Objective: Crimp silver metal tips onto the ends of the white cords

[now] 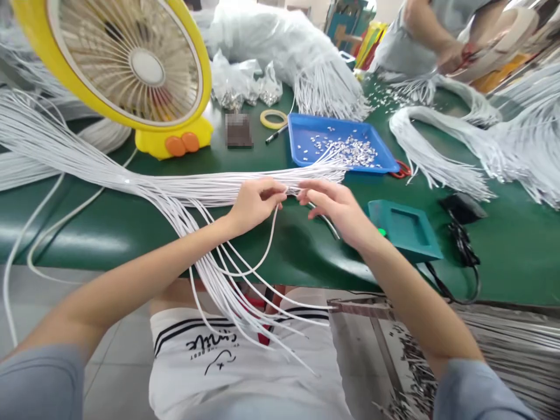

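Observation:
My left hand (258, 204) pinches a thin white cable (272, 236) near its end, and the cable loops down from the fingertips. Just to the right, my right hand (335, 207) has its fingers bent and slightly apart, close to the left fingertips. Whether a small piece touches its fingertips is too blurred to tell. A large bundle of white cables (188, 185) runs across the table behind both hands. Many loose ends hang over the front edge toward my lap. Behind the right hand, a blue tray (301, 125) holds many small silvery pieces, with cable ends resting over its near rim.
A yellow fan (172, 140) stands at the back left. A tape roll (273, 119) and a pen (276, 134) lie by the tray. Right of my hand sits a green device (405, 230) with a black cord (464, 245). A co-worker (437, 41) handles cables across the table.

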`<state>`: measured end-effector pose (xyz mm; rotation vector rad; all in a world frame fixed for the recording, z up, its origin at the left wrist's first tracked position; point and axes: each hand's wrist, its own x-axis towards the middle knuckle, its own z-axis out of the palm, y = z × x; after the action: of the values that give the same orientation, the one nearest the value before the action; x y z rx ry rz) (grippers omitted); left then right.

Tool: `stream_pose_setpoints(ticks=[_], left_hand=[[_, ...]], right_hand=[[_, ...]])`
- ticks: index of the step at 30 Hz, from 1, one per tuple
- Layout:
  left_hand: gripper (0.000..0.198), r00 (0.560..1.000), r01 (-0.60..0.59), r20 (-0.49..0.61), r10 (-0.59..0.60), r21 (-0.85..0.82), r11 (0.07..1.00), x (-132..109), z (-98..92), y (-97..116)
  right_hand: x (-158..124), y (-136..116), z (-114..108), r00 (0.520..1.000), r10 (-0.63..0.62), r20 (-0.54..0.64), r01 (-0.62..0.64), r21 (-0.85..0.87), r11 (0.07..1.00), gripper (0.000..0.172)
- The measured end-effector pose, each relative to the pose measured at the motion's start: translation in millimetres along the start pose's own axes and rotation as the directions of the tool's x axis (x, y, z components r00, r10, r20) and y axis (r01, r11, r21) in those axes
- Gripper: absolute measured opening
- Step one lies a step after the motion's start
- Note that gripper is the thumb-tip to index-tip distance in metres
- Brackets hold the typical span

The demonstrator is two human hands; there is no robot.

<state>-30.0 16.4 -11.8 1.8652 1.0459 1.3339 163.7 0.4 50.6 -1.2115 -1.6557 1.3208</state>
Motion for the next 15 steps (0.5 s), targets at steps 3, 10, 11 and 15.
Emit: stream_pose_setpoints(ticks=[3, 10, 11, 15], left_hand=[[0.043, 0.937, 0.336, 0.17, -0.304, -0.217, 0.916, 0, 12.5, 15], [0.035, 0.868, 0.439, 0.333, -0.369, -0.167, 0.883, 5, 55.9, 27], [0.035, 0.876, 0.423, 0.326, -0.356, -0.165, 0.891, 8, 62.2, 25], [0.033, 0.894, 0.408, 0.284, -0.346, -0.201, 0.89, 14, 79.4, 15]], right_hand=[[-15, -5, -38, 0.947, -0.297, -0.119, 0.145, -0.668, 0.73, 0.023], [-27, 30, -67, 0.998, -0.067, 0.012, 0.018, -0.996, 0.085, 0.028], [-26, 32, -65, 0.999, -0.051, 0.018, 0.021, -0.999, 0.047, 0.026], [-25, 30, -58, 0.996, -0.032, 0.088, 0.087, -0.996, -0.034, 0.02]])
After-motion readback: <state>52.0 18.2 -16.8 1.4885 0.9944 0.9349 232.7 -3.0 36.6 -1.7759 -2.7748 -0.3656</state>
